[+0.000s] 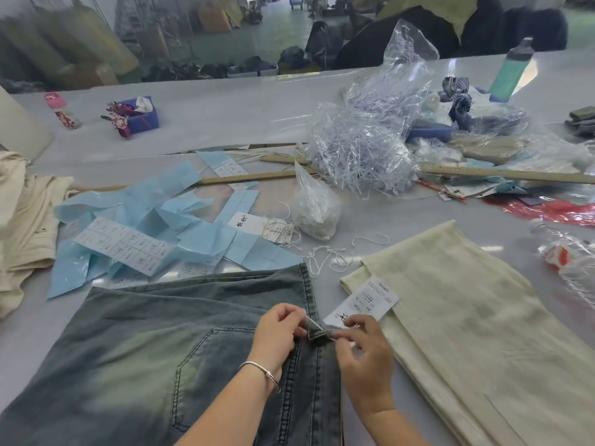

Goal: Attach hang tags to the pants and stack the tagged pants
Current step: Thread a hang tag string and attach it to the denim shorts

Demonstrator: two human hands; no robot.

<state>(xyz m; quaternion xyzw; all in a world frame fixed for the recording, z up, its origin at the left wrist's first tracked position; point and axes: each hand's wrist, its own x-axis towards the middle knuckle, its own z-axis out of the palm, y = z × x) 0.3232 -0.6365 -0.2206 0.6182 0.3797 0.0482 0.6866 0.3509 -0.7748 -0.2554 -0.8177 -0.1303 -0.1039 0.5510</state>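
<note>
Faded blue jeans [167, 342] lie flat in front of me, waistband to the right. My left hand [280, 333] pinches a belt loop [317, 331] on the waistband. My right hand [363, 355] pinches the loop's other end, with a white hang tag [363, 300] just beyond its fingers. Cream pants [450, 317] lie to the right, and the tag rests on their near edge. Loose white tag strings [325, 255] lie beyond the jeans.
Blue paper sheets with label stickers [128, 243] lie spread at left centre, beside beige garments [25, 226]. A small bag of fasteners [314, 210], a big bag of plastic loops [363, 146], wooden rulers [502, 173], a green bottle [512, 72] and a crumpled plastic bottle [566, 252] stand around.
</note>
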